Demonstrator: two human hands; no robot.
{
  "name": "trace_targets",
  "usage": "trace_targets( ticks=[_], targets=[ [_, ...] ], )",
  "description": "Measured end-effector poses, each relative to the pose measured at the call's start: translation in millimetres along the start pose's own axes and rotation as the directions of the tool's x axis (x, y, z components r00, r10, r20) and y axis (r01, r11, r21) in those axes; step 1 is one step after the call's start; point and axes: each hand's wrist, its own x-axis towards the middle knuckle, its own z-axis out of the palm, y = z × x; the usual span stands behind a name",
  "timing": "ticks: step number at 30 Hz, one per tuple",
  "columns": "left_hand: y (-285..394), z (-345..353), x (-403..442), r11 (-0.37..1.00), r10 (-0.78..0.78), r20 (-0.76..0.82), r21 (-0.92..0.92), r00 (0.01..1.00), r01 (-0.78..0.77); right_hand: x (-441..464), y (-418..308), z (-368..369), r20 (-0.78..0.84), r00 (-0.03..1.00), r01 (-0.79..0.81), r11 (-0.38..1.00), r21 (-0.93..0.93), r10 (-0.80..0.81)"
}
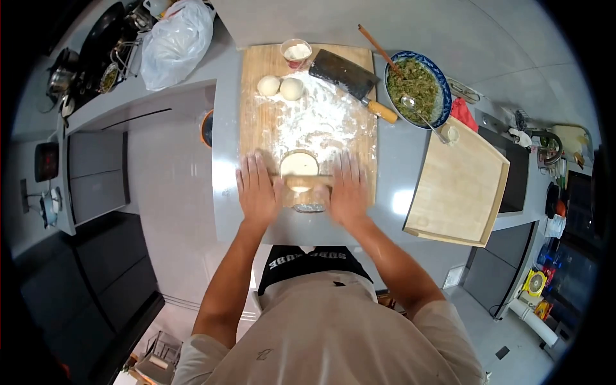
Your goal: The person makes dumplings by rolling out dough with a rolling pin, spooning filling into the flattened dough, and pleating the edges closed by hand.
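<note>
A wooden rolling pin [300, 181] lies crosswise over a flattened round of dough [299, 164] near the front edge of the wooden board [260, 128]. My left hand [258, 191] rests palm down on the pin's left end, fingers stretched forward. On its right end lies my right hand [347, 191], flat in the same way and slightly blurred. Both palms cover the pin's ends. White flour [314, 119] is spread beyond the dough. Two dough balls, a left one [269, 86] and a right one [292, 89], sit together farther back.
A cleaver [344, 73] and a small cup of white stuff [296, 54] are at the board's back. To the right stand a bowl [444, 83] of green filling with chopsticks and a spoon, and a wooden tray [455, 183]. A plastic bag [176, 45] is back left.
</note>
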Motion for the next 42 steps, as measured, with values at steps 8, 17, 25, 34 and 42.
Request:
trace_targets(
  ticks=[8,17,25,34,42],
  targets=[
    [-1,4,61,0.999,-0.024,-0.115,-0.042,0.993,0.019,68,6,-5,-0.114,0.993,0.005,0.998,-0.061,-0.012],
    [-2,8,88,0.993,-0.107,-0.071,-0.063,0.992,0.102,124,9,-9,-0.207,0.978,0.007,0.999,-0.034,-0.014],
    [23,-8,83,0.939,0.004,0.094,-0.343,0.996,0.028,28,36,5,-0.201,0.949,0.247,0.969,-0.005,-0.243],
    [10,-11,68,0.889,-0.132,0.336,-0.375,0.933,0.261,-15,40,2,-0.338,0.894,0.337,0.938,0.078,-0.293],
    [-2,-38,3,0.958,-0.113,-0.004,-0.265,0.994,0.108,-26,29,8,-0.297,0.921,0.298,0.947,0.122,-0.251]
  ],
)
